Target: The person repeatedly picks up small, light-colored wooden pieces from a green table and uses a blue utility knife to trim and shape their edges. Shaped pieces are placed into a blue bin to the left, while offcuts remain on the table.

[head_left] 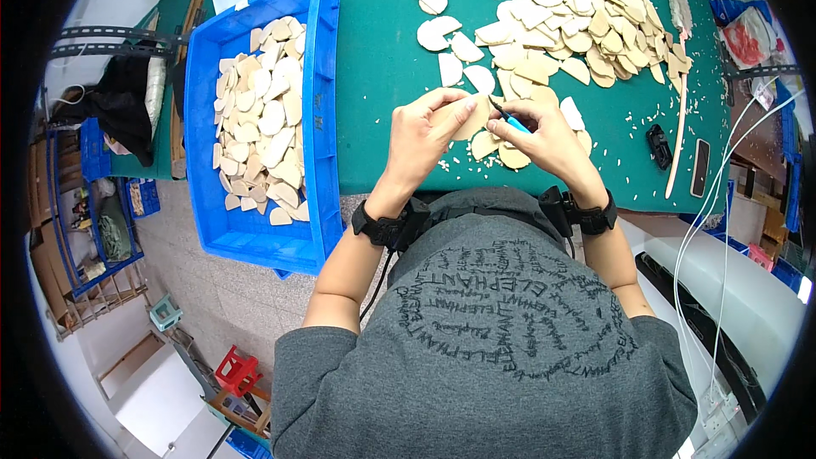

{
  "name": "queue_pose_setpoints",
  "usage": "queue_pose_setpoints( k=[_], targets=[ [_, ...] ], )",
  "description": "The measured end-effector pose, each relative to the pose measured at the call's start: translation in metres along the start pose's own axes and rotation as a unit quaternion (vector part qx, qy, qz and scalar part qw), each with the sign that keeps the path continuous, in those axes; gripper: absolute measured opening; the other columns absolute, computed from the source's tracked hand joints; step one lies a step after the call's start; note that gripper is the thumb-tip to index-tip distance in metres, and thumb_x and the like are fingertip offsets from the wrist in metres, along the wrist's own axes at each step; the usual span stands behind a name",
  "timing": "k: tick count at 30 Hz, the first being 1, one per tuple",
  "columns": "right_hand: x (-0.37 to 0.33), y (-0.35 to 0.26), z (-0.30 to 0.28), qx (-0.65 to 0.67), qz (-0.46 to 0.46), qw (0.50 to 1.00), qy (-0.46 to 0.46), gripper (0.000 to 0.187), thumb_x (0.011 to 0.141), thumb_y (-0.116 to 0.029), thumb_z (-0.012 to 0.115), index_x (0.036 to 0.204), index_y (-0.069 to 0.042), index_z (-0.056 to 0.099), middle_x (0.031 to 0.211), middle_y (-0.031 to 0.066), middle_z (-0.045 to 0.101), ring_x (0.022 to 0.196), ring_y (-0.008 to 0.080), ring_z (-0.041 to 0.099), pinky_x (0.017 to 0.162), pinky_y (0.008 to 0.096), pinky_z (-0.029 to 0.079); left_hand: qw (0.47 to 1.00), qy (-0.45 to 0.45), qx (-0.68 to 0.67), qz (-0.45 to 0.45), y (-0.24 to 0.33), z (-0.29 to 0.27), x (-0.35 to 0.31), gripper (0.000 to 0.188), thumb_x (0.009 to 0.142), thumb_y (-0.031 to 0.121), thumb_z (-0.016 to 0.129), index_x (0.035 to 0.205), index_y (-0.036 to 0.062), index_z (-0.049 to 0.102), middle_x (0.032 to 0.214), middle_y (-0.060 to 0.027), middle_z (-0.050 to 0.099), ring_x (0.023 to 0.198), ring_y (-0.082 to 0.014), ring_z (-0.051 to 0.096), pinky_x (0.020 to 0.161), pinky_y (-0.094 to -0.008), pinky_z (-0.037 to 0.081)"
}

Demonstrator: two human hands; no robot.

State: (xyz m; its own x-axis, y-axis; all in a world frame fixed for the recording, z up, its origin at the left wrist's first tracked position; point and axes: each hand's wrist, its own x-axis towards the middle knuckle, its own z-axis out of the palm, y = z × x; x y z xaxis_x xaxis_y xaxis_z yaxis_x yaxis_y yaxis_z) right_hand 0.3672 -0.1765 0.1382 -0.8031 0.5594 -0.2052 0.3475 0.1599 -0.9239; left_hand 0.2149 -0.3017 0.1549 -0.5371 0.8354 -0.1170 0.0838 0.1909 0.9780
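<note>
Dark lettering (520, 297) curves across the grey shirt (357, 391), lower centre. Above centre, the left hand (418, 134) pinches a flat, rounded beige piece (473, 121); the right hand (552, 133) grips a slim blue-handled tool (516, 124) at its edge.

A flat, beige piece (473, 121) with a rounded edge sits pinched in the left hand (418, 138) above the table (374, 59). A slim blue-handled tool (517, 124) slants from the right hand (548, 138), its dark tip at the piece's edge.
</note>
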Motion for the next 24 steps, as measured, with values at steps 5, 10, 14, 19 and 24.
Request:
queue_pose_setpoints(
  k=[5,10,14,19,24],
  targets=[
    [0.0,-0.003,0.002,0.005,0.006,1.0,0.001,0.032,0.082,-0.03,0.067,0.092,0.001,0.067,0.062,0.0052,0.056,0.057,0.0088,0.045,0.053,0.0265,0.036,1.0,0.004,0.001,-0.002,0.0,0.0,0.0,0.022,0.088,0.024,0.067,0.096,0.0029,0.069,0.071,0.001,0.063,0.053,-0.0014,0.05,0.043,-0.0172,0.037],
    [0.0,-0.004,0.001,0.007,0.01,1.0,0.002,0.028,0.081,-0.027,0.067,0.089,0.0,0.068,0.061,0.0041,0.055,0.056,0.0081,0.044,0.052,0.0262,0.036,1.0,0.015,0.015,0.004,0.002,0.002,-0.001,0.022,0.087,0.023,0.067,0.096,0.0033,0.07,0.069,0.0012,0.063,0.05,-0.0016,0.049,0.042,-0.0177,0.037],
    [0.001,0.002,0.003,0.014,0.002,1.0,0.011,0.025,0.08,-0.025,0.067,0.087,-0.001,0.067,0.061,0.0024,0.055,0.054,0.0071,0.042,0.051,0.0256,0.035,0.999,0.02,0.028,0.023,0.001,0.003,-0.001,0.022,0.087,0.023,0.068,0.096,0.0033,0.07,0.07,0.0011,0.063,0.051,-0.0019,0.049,0.042,-0.0179,0.037],
    [0.002,0.002,0.007,0.003,-0.016,1.0,0.017,0.022,0.08,-0.023,0.068,0.086,-0.001,0.067,0.06,-0.0001,0.054,0.056,0.0053,0.044,0.051,0.0242,0.035,1.0,0.007,-0.017,-0.023,0.001,-0.002,-0.003,0.022,0.087,0.023,0.068,0.096,0.0023,0.069,0.074,-0.0001,0.064,0.055,-0.0022,0.052,0.043,-0.0176,0.037],
    [0.001,-0.006,0.004,0.065,0.054,0.996,0.041,0.023,0.082,-0.023,0.069,0.09,-0.001,0.068,0.064,-0.0021,0.055,0.058,0.0033,0.045,0.052,0.0214,0.034,0.996,0.079,-0.023,-0.037,-0.008,-0.02,-0.007,0.022,0.088,0.021,0.066,0.096,0.0009,0.068,0.075,-0.0009,0.065,0.057,-0.0026,0.053,0.045,-0.0188,0.039]
  ],
)
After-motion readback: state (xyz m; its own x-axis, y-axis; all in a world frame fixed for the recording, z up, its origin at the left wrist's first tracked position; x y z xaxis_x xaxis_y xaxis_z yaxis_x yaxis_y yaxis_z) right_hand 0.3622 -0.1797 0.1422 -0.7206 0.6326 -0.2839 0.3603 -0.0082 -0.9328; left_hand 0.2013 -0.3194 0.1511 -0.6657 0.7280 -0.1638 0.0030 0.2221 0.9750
